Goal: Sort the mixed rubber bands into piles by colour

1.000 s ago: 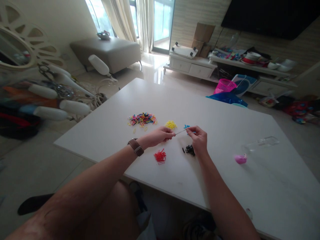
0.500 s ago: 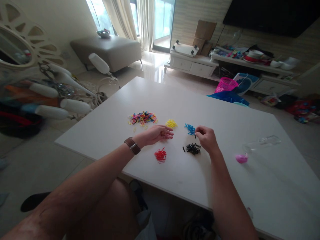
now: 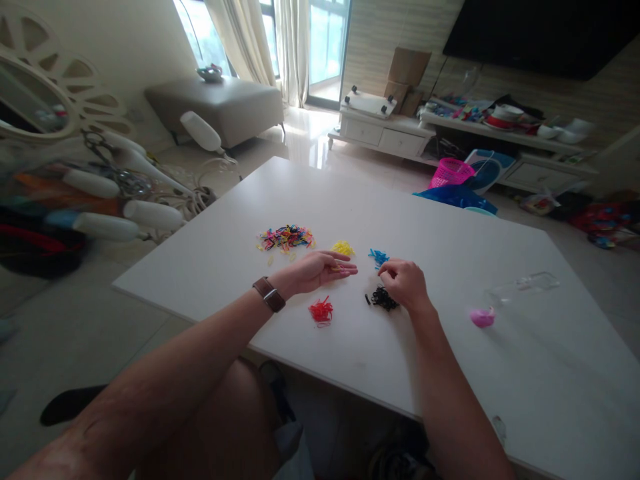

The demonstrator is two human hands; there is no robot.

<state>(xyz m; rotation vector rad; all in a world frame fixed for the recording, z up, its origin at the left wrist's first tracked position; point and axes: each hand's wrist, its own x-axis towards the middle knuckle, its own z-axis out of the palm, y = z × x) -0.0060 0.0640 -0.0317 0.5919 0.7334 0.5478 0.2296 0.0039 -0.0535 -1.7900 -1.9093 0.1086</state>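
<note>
A person's left arm (image 3: 185,357) is slanting in from the lower left, the left hand (image 3: 325,270) holding its fingers outstretched, palm facing partly up. Opposite, the right arm (image 3: 450,373) is angling in, the right hand (image 3: 406,283) bending at the wrist, fingers curling toward the thumb. The hands are hanging apart.

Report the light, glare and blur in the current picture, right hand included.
Head view: daylight at the glass door glares off the floor; head view: the dark heap far left looks smeared; head view: the black pile is soft, and the right hand too unclear to tell whether it holds anything.
</note>
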